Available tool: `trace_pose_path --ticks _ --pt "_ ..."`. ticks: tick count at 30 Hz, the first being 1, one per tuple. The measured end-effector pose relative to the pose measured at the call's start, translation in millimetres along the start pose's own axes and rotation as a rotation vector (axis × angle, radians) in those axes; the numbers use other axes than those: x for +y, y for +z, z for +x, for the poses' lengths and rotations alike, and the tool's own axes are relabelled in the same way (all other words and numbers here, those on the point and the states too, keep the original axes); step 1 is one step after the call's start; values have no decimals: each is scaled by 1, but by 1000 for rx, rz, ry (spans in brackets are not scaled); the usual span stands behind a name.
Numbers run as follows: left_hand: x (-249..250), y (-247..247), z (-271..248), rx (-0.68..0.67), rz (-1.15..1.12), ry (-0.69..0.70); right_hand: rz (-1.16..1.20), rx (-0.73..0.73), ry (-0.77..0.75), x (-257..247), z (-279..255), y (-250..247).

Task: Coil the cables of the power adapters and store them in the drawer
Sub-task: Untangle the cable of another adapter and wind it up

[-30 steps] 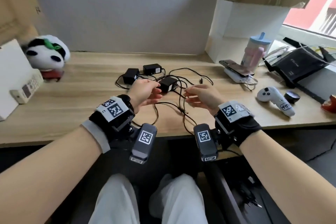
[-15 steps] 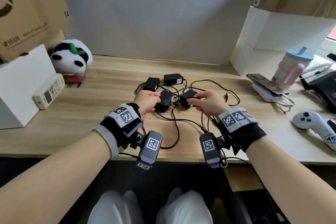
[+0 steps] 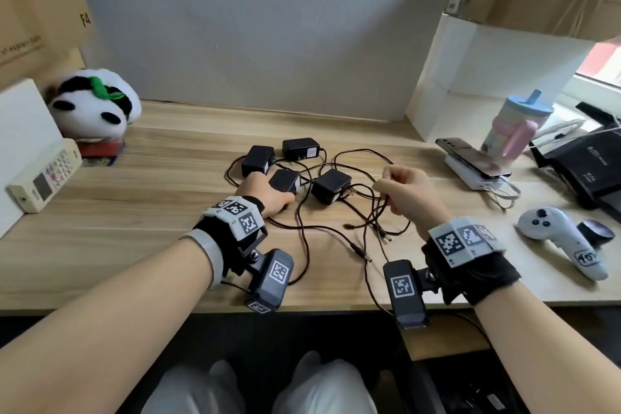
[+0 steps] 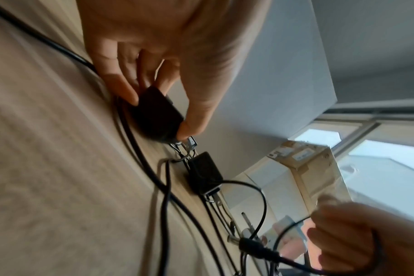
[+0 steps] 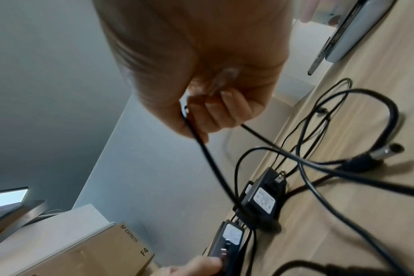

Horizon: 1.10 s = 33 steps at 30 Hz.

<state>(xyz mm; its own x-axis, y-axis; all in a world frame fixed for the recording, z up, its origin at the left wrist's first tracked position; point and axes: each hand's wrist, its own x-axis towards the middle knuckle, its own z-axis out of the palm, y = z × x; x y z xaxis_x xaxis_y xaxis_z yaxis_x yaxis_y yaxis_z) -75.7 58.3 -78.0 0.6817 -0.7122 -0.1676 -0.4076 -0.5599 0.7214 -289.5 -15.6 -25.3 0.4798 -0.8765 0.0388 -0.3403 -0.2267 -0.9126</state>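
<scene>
Wooden desk (image 3: 141,212): light grain surface, on which four black power adapters are seen grouped at the centre with their thin black cables tangled among them.
Left hand (image 3: 265,193): laid on the desk at the near-left adapter (image 3: 285,180); in the left wrist view that adapter (image 4: 157,115) is seen pinched between thumb and fingers (image 4: 121,87) while resting on the wood.
Right hand (image 3: 408,193): raised just above the desk, right of the adapters; fingers are curled in a loose fist around a loop of cable (image 3: 383,208).
Right grip, close view: cable (image 5: 208,155) is seen passing between thumb and curled fingers (image 5: 227,110) and hanging down toward the desk.
Near-right adapter (image 3: 331,185): lying flat between the two hands, touched by neither; its label and plug prongs are visible in the right wrist view (image 5: 264,198).
Far adapters: one (image 3: 258,160) at the rear left and one (image 3: 300,148) just beside it at the rear; both untouched.
Cable ends: two barrel plugs (image 3: 361,252) noted lying loose on the desk nearer the edge.
Drawer: not identifiable in any view.
Surroundings: panda plush (image 3: 95,104) and remote control (image 3: 45,175) at the left; phone (image 3: 473,156), blue-lidded bottle (image 3: 514,126) and white controller (image 3: 564,239) at the right.
</scene>
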Motion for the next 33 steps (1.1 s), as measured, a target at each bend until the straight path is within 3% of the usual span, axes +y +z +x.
trace_pose_path --ticks 5,11,13,18,21,23,27,30,33 --pt "-3 -13 -3 88 -459 -72 -1 249 -158 2 2 -20" --pt "-1 -47 -23 -21 -926 -7 138 365 -290 -17 7 -41" --pt "7 -58 -33 -50 -1098 54 89 320 -267 -22 7 -40" --pt "30 -77 -54 -122 -1351 237 -24 -26 9 -24 -4 -26" --pt "42 -86 -64 -144 -1407 306 -136 -109 138 -22 -7 -20" --pt "47 -92 -68 -148 -1423 338 -336 -125 181 -19 -8 -19" --pt "47 -96 -73 -145 -1453 334 -653 -10 54 -16 -11 -18" --pt "44 -98 -77 -156 -1463 333 -556 0 -93 -20 -9 -10" --pt "45 -105 -83 -213 -1484 357 -444 -17 -85 -28 -8 1"
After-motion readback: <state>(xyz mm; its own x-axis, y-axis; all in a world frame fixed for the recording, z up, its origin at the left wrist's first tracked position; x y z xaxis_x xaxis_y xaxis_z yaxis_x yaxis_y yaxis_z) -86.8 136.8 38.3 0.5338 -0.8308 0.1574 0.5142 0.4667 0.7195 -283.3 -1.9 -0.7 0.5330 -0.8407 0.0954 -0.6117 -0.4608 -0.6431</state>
